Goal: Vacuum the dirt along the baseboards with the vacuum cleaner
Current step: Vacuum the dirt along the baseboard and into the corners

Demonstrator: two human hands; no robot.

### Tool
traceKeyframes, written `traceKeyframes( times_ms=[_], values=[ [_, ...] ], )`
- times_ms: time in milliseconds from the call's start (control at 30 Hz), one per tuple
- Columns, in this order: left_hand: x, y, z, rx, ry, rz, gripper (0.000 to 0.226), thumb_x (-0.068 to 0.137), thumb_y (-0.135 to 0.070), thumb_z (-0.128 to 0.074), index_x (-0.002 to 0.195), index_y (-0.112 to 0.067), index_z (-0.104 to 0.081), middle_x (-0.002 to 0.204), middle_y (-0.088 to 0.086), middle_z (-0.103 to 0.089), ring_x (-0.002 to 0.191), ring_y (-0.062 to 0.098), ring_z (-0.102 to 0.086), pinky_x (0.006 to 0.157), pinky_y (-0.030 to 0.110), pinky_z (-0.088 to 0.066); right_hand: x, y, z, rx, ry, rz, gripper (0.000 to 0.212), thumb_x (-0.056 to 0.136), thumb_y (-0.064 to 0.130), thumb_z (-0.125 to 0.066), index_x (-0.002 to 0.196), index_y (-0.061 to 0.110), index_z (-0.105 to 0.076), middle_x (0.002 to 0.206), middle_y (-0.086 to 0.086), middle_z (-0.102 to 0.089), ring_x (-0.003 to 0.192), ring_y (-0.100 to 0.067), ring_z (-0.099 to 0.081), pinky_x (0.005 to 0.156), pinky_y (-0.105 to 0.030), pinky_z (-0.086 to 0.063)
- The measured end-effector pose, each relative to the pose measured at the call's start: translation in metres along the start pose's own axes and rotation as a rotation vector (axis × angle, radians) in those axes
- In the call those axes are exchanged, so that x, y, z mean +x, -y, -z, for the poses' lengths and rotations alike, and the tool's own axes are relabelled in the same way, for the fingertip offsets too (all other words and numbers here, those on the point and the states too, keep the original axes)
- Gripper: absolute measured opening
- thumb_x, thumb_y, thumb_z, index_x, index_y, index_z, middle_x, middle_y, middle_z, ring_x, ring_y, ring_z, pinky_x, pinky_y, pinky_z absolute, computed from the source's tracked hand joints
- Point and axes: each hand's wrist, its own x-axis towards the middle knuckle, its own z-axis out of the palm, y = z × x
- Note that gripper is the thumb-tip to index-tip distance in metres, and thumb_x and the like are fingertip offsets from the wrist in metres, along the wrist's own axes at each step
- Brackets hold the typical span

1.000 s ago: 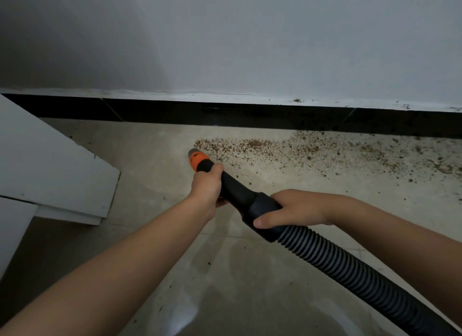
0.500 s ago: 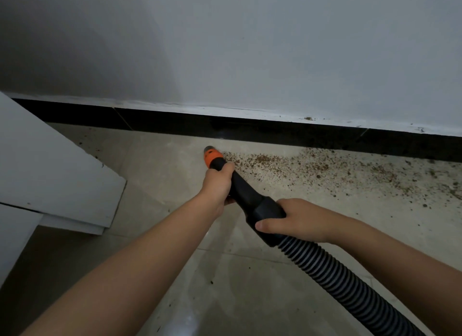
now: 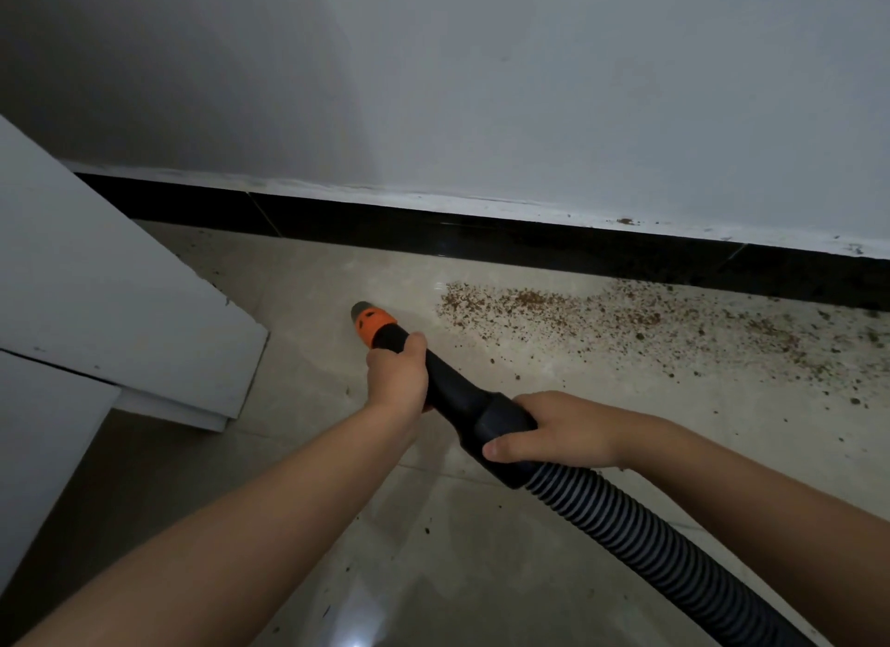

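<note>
The left edge of the dirt patch (image 3: 602,319) has retreated toward three o'clock over the last second: a moment ago the brown crumbs reached right up to the orange nozzle tip (image 3: 368,320), and now a strip of bare tiled floor (image 3: 481,550) separates the two. I judge this to mean the suction is working and the left stretch along the black baseboard (image 3: 481,234) is done.

The left hand (image 3: 397,381) is wrapped round the black nozzle tube just behind the orange tip. The right hand (image 3: 558,432) holds the thick cuff where the ribbed hose (image 3: 650,535) joins, the hose trailing off toward five o'clock.

Most of the dirt lies at two to three o'clock of the tip, close against the baseboard, with a few specks on its top ledge. The nozzle should sweep rightward next. A white cabinet corner (image 3: 144,357) sits at nine o'clock, well apart.
</note>
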Motion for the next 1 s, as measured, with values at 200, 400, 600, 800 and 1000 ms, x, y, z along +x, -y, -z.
traceKeyframes(
  times_ms=[200, 400, 600, 800, 1000],
  values=[
    [0.005, -0.017, -0.002, -0.095, 0.044, -0.008, 0.042, 0.095, -0.026, -0.043, 0.13, -0.004, -0.036, 0.102, 0.011, -0.05, 0.09, 0.024, -0.052, 0.073, 0.036, -0.045, 0.008, 0.006, 0.01, 0.052, -0.014, 0.018, 0.041, 0.087, 0.041, -0.058, 0.114, 0.01, -0.056, 0.11, -0.01, -0.064, 0.1, -0.023, -0.063, 0.087, -0.03, -0.049],
    [-0.013, 0.005, -0.007, -0.092, 0.023, 0.09, 0.039, 0.095, -0.029, -0.046, 0.124, -0.004, -0.038, 0.104, 0.013, -0.053, 0.087, 0.024, -0.055, 0.07, 0.036, -0.05, -0.008, -0.009, 0.019, 0.07, 0.169, 0.001, 0.04, 0.073, 0.046, -0.065, 0.1, 0.018, -0.056, 0.093, 0.002, -0.063, 0.089, -0.017, -0.063, 0.083, -0.029, -0.051],
    [-0.011, 0.003, -0.003, -0.092, -0.111, 0.12, 0.043, 0.093, -0.028, -0.047, 0.126, -0.002, -0.041, 0.101, 0.014, -0.053, 0.093, 0.03, -0.054, 0.093, 0.046, -0.049, 0.002, 0.0, 0.023, 0.023, 0.234, 0.023, 0.02, 0.087, 0.038, -0.061, 0.094, 0.02, -0.056, 0.097, -0.003, -0.064, 0.095, -0.022, -0.063, 0.089, -0.034, -0.05],
    [-0.017, 0.009, -0.013, -0.089, -0.131, 0.152, 0.045, 0.094, -0.028, -0.048, 0.128, -0.001, -0.041, 0.117, 0.016, -0.053, 0.103, 0.03, -0.054, 0.097, 0.045, -0.046, -0.005, -0.007, 0.04, -0.019, 0.393, -0.03, 0.046, 0.056, 0.051, -0.064, 0.091, 0.022, -0.058, 0.086, 0.003, -0.065, 0.081, -0.016, -0.064, 0.073, -0.029, -0.052],
    [-0.026, -0.004, -0.025, -0.077, 0.067, 0.237, 0.047, 0.096, -0.022, -0.045, 0.137, -0.005, -0.031, 0.12, 0.014, -0.05, 0.106, 0.029, -0.051, 0.088, 0.041, -0.049, -0.013, -0.017, 0.043, -0.085, 0.459, -0.207, 0.052, 0.05, 0.055, -0.063, 0.092, 0.026, -0.055, 0.085, 0.004, -0.065, 0.078, -0.014, -0.064, 0.061, -0.023, -0.053]
  ],
)
